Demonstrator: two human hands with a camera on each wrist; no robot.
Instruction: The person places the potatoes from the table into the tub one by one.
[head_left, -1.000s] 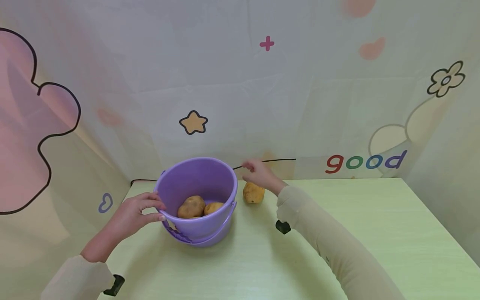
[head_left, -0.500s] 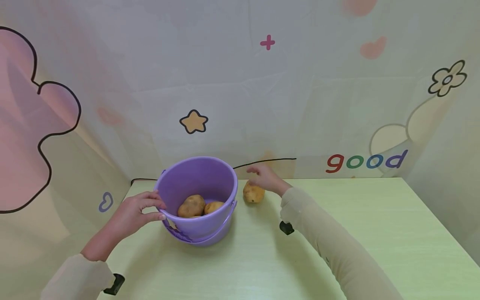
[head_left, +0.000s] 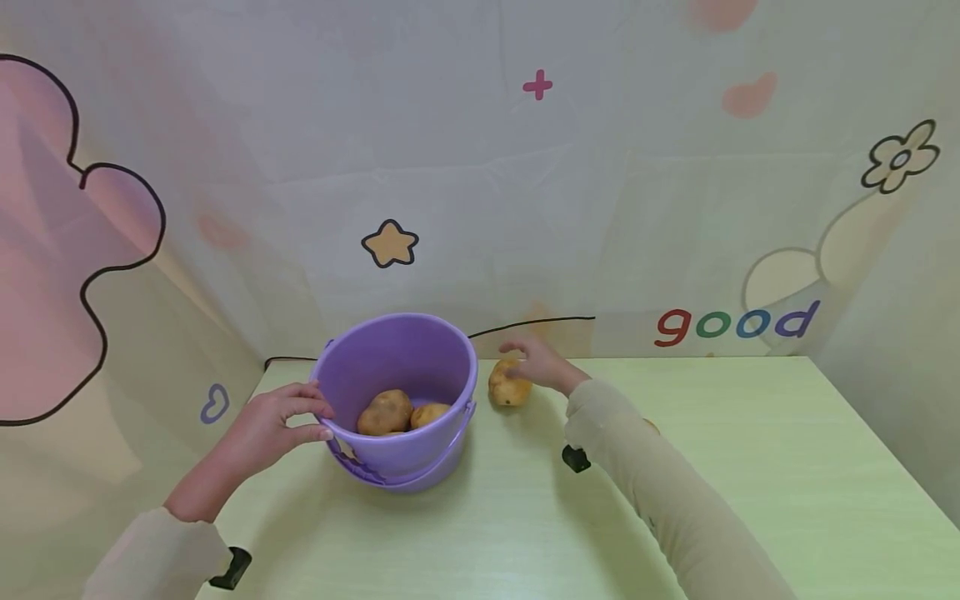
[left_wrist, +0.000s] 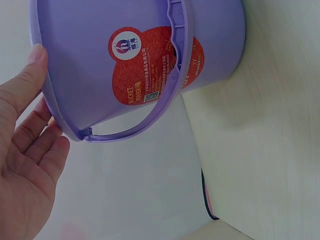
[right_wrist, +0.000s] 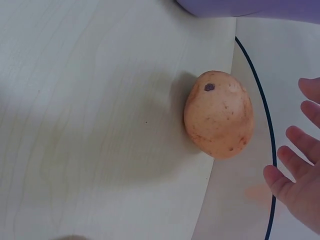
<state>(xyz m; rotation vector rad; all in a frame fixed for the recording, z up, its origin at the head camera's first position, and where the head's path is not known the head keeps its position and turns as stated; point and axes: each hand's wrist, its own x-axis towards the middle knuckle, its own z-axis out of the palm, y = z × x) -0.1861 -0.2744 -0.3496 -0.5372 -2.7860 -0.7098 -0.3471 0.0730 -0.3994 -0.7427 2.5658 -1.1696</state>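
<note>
Evidently, the loose potato [head_left: 509, 390] is the thing most at risk, lying just right of centre in the head view, close to the far edge of the worktop [head_left: 750, 450]. The right hand [head_left: 543, 364] holds nothing: its fingers are loosely bent and spread, with a gap to the potato in the right wrist view. A push from those fingertips, rather than a grip from both sides, could probably roll the rounded potato towards the backdrop [head_left: 480, 233] and over that edge.

The left hand [head_left: 272, 423] pinches the rim of the purple bucket [head_left: 405, 458], left of centre, thumb on one side and fingers on the other. Pressing down or pulling there might tip the bucket, shifting the large potato [head_left: 386, 412] and the smaller potato [head_left: 430, 413] inside. The handle [left_wrist: 170, 95] hangs down the front wall and could snag a finger.

A small brown edge [head_left: 651, 426] shows beside the right sleeve [head_left: 667, 496]; I cannot tell what it is, but a careless elbow might knock it.
</note>
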